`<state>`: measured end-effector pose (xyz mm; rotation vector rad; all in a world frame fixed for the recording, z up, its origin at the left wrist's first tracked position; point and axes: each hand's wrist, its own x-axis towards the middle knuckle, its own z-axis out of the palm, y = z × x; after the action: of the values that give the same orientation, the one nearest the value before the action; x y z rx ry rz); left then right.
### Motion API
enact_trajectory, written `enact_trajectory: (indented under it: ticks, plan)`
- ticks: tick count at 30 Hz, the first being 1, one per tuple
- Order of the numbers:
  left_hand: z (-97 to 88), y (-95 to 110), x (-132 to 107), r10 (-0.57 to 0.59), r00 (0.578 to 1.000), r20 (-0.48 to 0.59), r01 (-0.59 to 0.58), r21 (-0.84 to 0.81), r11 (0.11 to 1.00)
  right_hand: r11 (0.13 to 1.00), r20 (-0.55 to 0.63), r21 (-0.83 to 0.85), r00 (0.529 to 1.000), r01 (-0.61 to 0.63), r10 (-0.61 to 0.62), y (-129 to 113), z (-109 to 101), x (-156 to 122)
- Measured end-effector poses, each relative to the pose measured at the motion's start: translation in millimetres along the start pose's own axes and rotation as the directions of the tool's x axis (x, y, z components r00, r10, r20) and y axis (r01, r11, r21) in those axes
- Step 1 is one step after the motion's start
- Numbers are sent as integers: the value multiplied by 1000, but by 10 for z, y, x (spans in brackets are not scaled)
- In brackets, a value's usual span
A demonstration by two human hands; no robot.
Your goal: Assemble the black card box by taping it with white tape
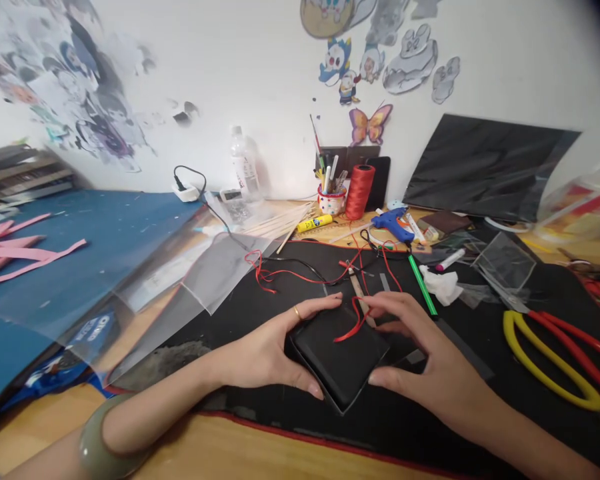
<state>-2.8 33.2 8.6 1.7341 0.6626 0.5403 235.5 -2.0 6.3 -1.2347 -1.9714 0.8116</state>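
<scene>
My left hand (267, 350): clamped on the black box (344, 363), left side | my right hand (433, 357): thumb at its right edge, fingertips by the red cord (351, 333), can't tell if gripping | box: between my hands, over the black mat (270, 403)

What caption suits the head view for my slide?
Left hand and right hand around a black box, red cord over its top.

Wooden table (190, 453) bears red-edged black mat (410, 427), blue cover (115, 223) at left, upright red spool (360, 193), yellow tube (316, 223).
</scene>
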Motion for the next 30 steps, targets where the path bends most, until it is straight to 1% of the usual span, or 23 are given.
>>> enact_trajectory:
  ticks: [2, 4, 6, 8, 9, 11, 12, 14, 15, 16, 17, 19, 21, 23, 25, 28, 30]
  plan:
    - [-17, 3, 17, -3, 999, 37, 5, -66, 998, 1000, 71, 22, 997, -4, 3, 5, -12, 31]
    - [-28, 6, 29, -11, 997, 78, 20, -123, 992, 1000, 160, -7, 987, 24, -22, 9, -15, 50]
    - [-33, 1, 34, -29, 995, 95, 42, -135, 990, 996, 247, -69, 968, 61, -42, 11, -6, 51]
    - [-31, -17, 30, -43, 997, 70, 50, -99, 994, 985, 280, -144, 959, 90, -46, 14, 15, 36]
    - [-24, -32, 22, -44, 998, 34, 46, -70, 996, 978, 271, -184, 961, 102, -50, 18, 29, 25]
    - [4, -62, -13, -35, 994, -104, 33, -21, 999, 953, 216, -274, 974, 128, -68, 26, 60, -2]
    - [28, -73, -43, -34, 979, -199, 34, -7, 999, 935, 180, -323, 980, 144, -89, 29, 78, -16]
    - [93, -72, -127, -60, 927, -369, 66, 3, 998, 888, 111, -425, 984, 175, -141, 29, 115, -40]
    - [131, -56, -178, -86, 904, -418, 103, 19, 995, 858, 86, -476, 981, 192, -172, 25, 134, -50]
    - [170, -32, -231, -118, 897, -427, 155, 54, 986, 825, 72, -522, 975, 217, -211, 18, 152, -57]
    - [207, -2, -280, -153, 911, -382, 207, 102, 973, 789, 71, -562, 965, 248, -253, 10, 167, -60]
    - [267, 64, -354, -184, 942, -282, 246, 205, 947, 723, 99, -615, 941, 315, -325, -12, 185, -58]
    - [300, 108, -377, -174, 959, -221, 234, 281, 931, 679, 137, -631, 916, 374, -377, -37, 183, -44]
    - [313, 116, -355, -133, 969, -209, 198, 331, 923, 672, 164, -620, 904, 405, -394, -66, 165, -18]
    - [320, 99, -308, -90, 974, -208, 163, 370, 915, 711, 157, -587, 916, 388, -370, -100, 143, 16]
    - [335, 68, -234, -69, 980, -188, 141, 402, 905, 808, 87, -517, 957, 282, -278, -145, 127, 71]
    - [349, 55, -194, -52, 980, -190, 126, 402, 907, 848, 54, -482, 973, 222, -225, -159, 130, 102]
